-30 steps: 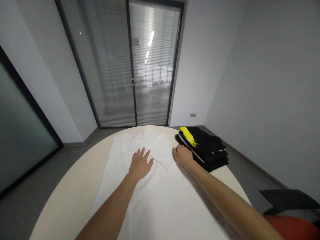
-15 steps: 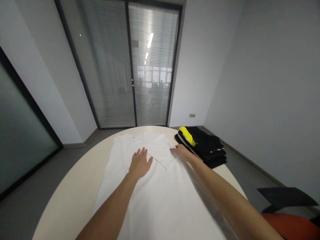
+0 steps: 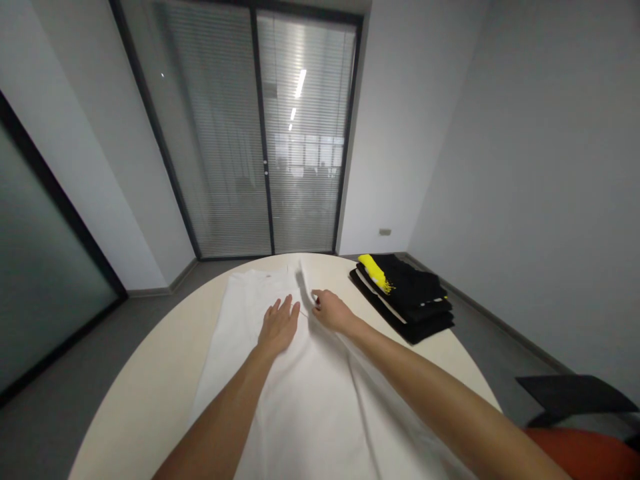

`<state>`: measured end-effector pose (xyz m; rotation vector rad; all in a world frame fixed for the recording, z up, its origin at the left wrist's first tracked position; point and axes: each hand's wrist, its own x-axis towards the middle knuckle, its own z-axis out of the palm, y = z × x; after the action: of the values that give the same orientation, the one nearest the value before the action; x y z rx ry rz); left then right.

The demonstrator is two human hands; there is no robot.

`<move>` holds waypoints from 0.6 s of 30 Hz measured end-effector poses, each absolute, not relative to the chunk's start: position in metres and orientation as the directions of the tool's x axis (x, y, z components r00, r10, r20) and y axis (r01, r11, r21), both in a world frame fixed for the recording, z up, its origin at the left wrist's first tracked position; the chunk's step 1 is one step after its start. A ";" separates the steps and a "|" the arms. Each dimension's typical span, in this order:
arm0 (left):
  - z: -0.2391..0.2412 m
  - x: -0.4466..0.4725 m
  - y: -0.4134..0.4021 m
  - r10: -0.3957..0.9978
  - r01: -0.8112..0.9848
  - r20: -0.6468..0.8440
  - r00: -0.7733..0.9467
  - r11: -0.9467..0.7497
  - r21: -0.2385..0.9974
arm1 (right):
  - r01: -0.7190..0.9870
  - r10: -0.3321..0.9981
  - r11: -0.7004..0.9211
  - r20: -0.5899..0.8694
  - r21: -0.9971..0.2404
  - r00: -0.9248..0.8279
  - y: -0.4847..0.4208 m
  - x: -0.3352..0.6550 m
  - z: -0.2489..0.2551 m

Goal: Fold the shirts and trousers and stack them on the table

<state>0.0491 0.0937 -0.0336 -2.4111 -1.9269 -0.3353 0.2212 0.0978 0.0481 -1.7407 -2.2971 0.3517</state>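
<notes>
Evidently, your left hand [image 3: 277, 328] lay flat on the white garment [image 3: 313, 393] spread over the bench [image 3: 145, 393]; your right hand [image 3: 333, 311] pinched its lifted edge, probably the best hold on such light, limp cloth.

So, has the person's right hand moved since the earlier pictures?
Yes. The right hand has moved left, away from the dark folded stack and closer to the left hand, bringing an edge of the white cloth with it.

The white cloth garment [image 3: 310, 413] is plain; the round cream tabletop [image 3: 145, 373] is uniform; the black folded fabric stack [image 3: 417, 287] shows bright yellow.
</notes>
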 end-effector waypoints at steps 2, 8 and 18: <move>-0.034 0.048 0.094 0.957 0.967 0.190 0.218 -0.238 0.092 | 0.905 0.952 0.296 0.017 -0.306 -0.306 0.089 0.214 0.046; -0.031 0.047 0.093 0.955 0.966 0.192 0.224 -0.244 0.088 | 0.958 0.969 0.229 -0.050 -0.171 -0.240 0.064 0.210 0.043; -0.034 0.043 0.096 0.964 0.960 0.180 0.198 -0.228 0.162 | 0.896 0.935 0.335 -0.016 -0.292 -0.354 0.061 0.206 0.061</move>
<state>0.0430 0.0960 -0.0337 -2.4422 -1.9607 -0.3842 0.2058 0.0614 0.0609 -1.6864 -2.4364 0.3768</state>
